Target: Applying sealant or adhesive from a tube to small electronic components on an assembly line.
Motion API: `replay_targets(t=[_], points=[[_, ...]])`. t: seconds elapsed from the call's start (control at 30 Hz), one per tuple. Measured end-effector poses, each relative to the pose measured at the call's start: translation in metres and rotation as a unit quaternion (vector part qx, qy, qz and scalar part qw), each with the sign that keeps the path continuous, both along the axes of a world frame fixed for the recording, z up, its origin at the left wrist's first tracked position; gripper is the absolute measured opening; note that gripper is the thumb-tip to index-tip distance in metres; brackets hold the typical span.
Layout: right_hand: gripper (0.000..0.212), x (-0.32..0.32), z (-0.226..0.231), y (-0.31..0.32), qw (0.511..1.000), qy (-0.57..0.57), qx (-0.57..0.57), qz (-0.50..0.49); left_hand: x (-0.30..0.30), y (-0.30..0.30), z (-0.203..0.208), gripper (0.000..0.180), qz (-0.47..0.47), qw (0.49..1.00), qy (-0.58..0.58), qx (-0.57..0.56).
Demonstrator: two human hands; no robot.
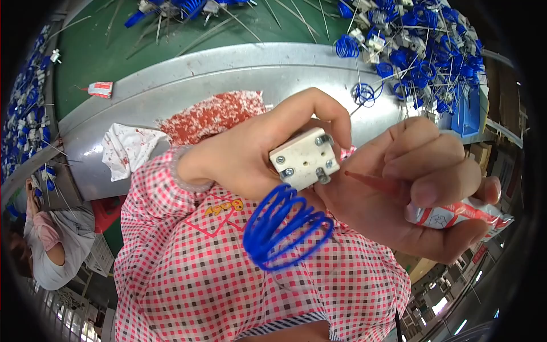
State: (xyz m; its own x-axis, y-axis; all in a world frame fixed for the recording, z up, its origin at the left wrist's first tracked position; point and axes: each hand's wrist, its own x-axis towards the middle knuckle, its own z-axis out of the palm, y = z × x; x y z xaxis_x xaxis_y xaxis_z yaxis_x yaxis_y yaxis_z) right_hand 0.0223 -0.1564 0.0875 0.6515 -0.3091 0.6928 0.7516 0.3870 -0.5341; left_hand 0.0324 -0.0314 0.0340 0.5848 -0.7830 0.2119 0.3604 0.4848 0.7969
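Note:
My left hand [239, 139] grips a capillary thermostat [305, 159], its fingers curled around a white block with metal screw terminals facing up. From the block hangs a loose coil of blue tubing [288, 231], in front of the pink checked clothing. In my closed right hand [399, 182] lies a red and white squeeze tube [456, 218]. The thin red nozzle [376, 183] of the tube points left toward the block, with its tip close to the terminals but apart from them. The fingers of my left hand partly cover the block's far side.
A steel-edged bench [211, 62] with a green top lies ahead. Blue-coiled thermostats [421, 51] heap at the far right beside a blue bin [467, 108]. A red-stained white cloth [128, 151], a red cloth [211, 117] and another tube [101, 89] lie left. A co-worker [62, 242] sits farther left.

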Motion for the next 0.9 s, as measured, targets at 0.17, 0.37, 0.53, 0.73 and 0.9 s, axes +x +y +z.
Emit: replay_targets(t=[0.17, 0.37, 0.53, 0.73, 0.9], points=[[0.043, -0.003, 0.006, 0.007, 0.998, -0.005, 0.048, -0.043, -0.006, -0.011, -0.017, 0.057, 0.091, 0.985, -0.066, -0.128], [0.037, -0.005, 0.004, 0.012, 0.989, -0.059, 0.078, -0.115, -0.003, -0.002, -0.005, 0.048, 0.138, 0.983, -0.046, -0.114], [0.032, -0.001, 0.005, 0.023, 0.976, -0.083, 0.064, -0.193, -0.002, 0.006, 0.008, 0.045, 0.058, 0.997, -0.015, -0.047], [0.036, -0.003, -0.001, 0.022, 0.986, -0.082, -0.003, -0.148, -0.001, 0.010, 0.024, 0.043, 0.026, 0.995, 0.010, 0.091], [0.030, -0.003, 0.000, 0.027, 0.990, -0.039, -0.051, -0.126, 0.004, 0.011, 0.023, 0.042, 0.020, 0.994, -0.036, 0.099]])
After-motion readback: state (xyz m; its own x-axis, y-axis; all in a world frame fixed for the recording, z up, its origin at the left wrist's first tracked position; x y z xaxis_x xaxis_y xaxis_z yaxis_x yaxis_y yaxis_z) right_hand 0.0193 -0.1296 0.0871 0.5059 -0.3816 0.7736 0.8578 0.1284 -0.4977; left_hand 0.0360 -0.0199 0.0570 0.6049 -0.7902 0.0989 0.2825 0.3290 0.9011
